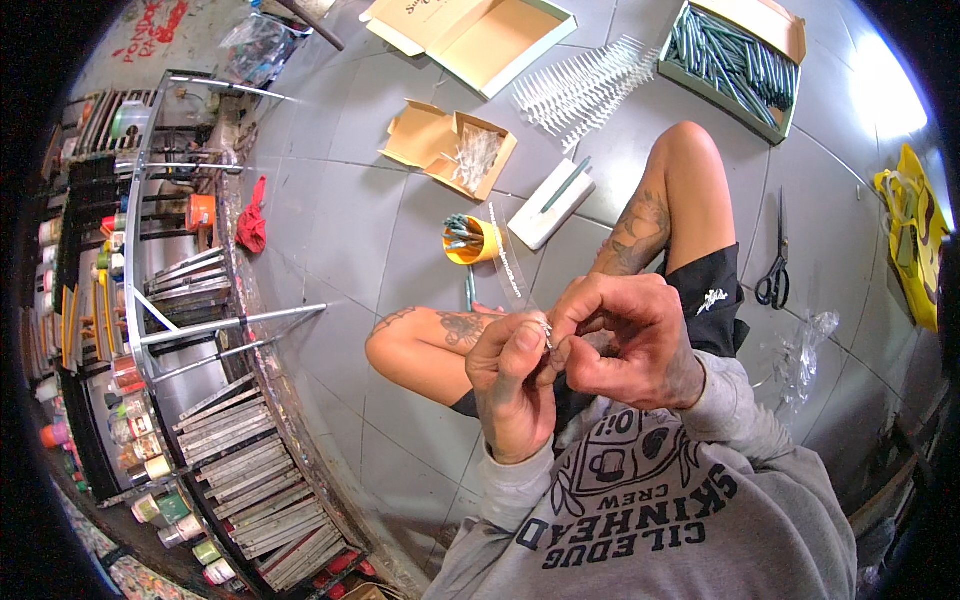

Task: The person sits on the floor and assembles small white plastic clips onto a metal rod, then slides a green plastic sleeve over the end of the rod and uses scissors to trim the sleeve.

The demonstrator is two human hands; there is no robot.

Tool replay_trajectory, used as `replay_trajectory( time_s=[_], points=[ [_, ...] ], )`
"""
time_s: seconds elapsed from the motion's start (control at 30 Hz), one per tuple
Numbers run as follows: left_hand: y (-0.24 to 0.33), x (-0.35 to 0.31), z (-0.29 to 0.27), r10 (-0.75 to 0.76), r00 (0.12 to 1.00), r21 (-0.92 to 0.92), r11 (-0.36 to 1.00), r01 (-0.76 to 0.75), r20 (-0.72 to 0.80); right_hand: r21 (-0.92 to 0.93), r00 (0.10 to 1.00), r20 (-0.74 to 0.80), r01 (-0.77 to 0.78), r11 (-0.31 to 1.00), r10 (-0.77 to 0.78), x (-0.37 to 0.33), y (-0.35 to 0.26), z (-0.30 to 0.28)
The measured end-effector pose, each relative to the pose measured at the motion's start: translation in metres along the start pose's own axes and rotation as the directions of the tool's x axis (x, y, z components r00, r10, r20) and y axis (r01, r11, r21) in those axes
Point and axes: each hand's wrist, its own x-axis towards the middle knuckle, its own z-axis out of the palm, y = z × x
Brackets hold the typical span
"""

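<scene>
My left hand (512,385) is closed in a pinch, thumb against forefinger. Its fingertips hold the near end of a clear plastic strip (508,255) with white print, which stretches away toward a yellow cup. Close against it, my right hand (640,335) pinches thumb and forefinger together; whatever sits between them is too small to make out. A tiny pale piece (547,328) shows at the left thumb tip. Beyond my hands, the yellow cup (462,250) holds several dark green pens. Beside it, one green pen (567,186) lies on a white block-like box (545,215).
Farther off are a small carton (492,180) of clear pieces, rows of printed strips (590,90), an open carton (505,45) and a box of green pens (735,70). Scissors (777,260), crumpled plastic (805,350) and a yellow bag (910,235) lie right. A metal rack (140,250) stands left.
</scene>
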Motion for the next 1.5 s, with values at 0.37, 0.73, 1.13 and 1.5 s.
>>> replay_trajectory(
  time_s=[0.37, 0.73, 1.13, 1.5],
  points=[
    [-0.101, 0.029, -0.126, -0.374, 0.923, -0.055, 0.927, 0.370, -0.089, 0.036, 0.753, -0.611, -0.282, 0.959, 0.244, -0.117, 0.092, -0.119],
    [-0.131, 0.020, -0.092, -0.598, 0.797, -0.145, 0.783, 0.604, 0.091, -0.573, 0.425, -0.772, -0.787, 0.228, -0.473, -0.274, 0.073, -0.325],
    [-0.126, -0.001, -0.104, -0.603, 0.778, -0.292, 0.723, 0.626, 0.176, -0.347, 0.354, -0.895, -0.935, -0.075, -0.270, -0.259, 0.104, -0.371],
    [-0.122, 0.011, -0.079, -0.496, 0.845, -0.121, 0.844, 0.523, 0.199, -0.472, 0.385, -0.736, -0.882, 0.013, -0.557, -0.248, 0.080, -0.366]
  ],
)
